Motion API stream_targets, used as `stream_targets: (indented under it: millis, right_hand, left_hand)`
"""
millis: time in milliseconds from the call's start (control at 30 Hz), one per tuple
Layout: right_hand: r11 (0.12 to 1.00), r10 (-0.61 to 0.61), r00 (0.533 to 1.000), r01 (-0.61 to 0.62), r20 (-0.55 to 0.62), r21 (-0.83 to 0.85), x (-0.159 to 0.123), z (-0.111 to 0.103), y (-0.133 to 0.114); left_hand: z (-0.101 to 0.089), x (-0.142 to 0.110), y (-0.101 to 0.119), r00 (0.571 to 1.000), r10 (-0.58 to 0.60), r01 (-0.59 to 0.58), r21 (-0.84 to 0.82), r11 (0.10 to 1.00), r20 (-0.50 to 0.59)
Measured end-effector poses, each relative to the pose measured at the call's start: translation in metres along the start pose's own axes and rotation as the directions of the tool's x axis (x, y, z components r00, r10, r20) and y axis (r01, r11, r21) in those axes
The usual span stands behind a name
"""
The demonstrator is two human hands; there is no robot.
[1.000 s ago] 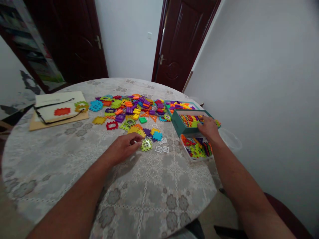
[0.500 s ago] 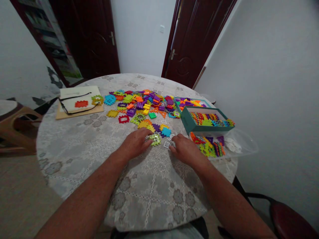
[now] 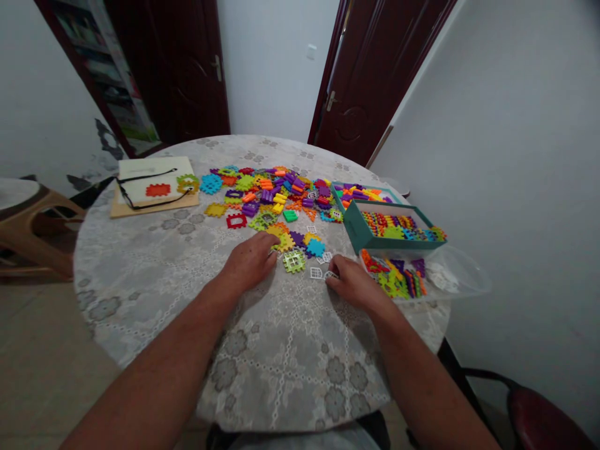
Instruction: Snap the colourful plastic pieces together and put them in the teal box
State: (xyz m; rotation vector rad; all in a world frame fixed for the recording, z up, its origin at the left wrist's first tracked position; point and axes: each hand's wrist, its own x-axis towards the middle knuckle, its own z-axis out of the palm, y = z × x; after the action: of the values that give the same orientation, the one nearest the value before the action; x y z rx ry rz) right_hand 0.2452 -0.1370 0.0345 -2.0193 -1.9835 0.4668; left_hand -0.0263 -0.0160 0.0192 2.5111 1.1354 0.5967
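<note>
My left hand (image 3: 250,257) rests low over the table with its fingers curled, left of a lime green window tile (image 3: 294,262) that lies flat. A bit of white shows at its fingertips, too small to name. Beyond it lie yellow tiles (image 3: 284,242), a purple tile (image 3: 297,238) and a blue tile (image 3: 315,247) with notched edges. My right hand (image 3: 352,279) pinches a small white window frame (image 3: 330,274), partly covered by the fingers. Another white window frame (image 3: 315,273) lies flat just left of it, with more behind.
A heap of coloured building pieces (image 3: 281,187) spreads across the table's middle. On the right stand a green box (image 3: 359,232) of sorted pieces and a clear plastic tray (image 3: 473,275). Glasses with a black cord (image 3: 157,205) lie on a board (image 3: 115,209) at left.
My left hand has drawn left, off the lime green window tile, leaving it on the table. My right hand has shifted slightly right, with a white window frame at its fingertips. The view has tilted slightly.
</note>
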Motion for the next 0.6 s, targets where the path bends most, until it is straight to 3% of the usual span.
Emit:
stream_targets:
  millis: [133,267,600]
  right_hand:
    - [0.973,-0.092,0.996,0.087,0.017,0.213,0.0,0.0,-0.001]
    - [0.915,-0.139,0.989,0.108,0.051,0.389,0.004,0.003,0.001]
    - [0.999,0.023,1.0,-0.023,0.012,0.029,0.018,0.016,-0.012]
  left_hand:
    - [-0.006,0.0,-0.004,0.999,-0.046,0.046,0.001,0.999,0.03]
    - [0.0,-0.001,-0.003,0.996,-0.049,0.05,-0.018,0.999,0.072]
    - [0.007,0.002,-0.003,0.982,-0.11,0.084,0.17,0.982,0.151]
